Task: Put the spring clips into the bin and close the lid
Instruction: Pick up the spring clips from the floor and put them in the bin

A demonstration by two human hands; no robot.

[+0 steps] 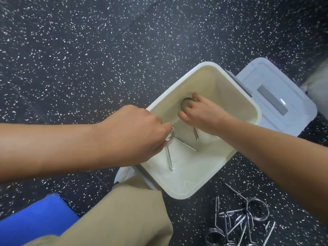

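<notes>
An open white bin (236, 87) stands on the speckled dark floor, its pale grey lid (276, 96) folded back at the upper right. Both hands reach into the bin. My left hand (134, 134) grips a metal spring clip (170, 135) by its coil, with the two wire legs pointing down into the bin. My right hand (202, 114) holds a second spring clip (186, 102) deeper inside, one leg showing below the palm. A pile of several loose spring clips (243, 222) lies on the floor at the lower right, beside the bin.
My bent knee in beige trousers (124, 210) presses against the bin's near corner. A blue object (35, 221) sits at the lower left. A pale object (317, 82) shows at the right edge, past the lid.
</notes>
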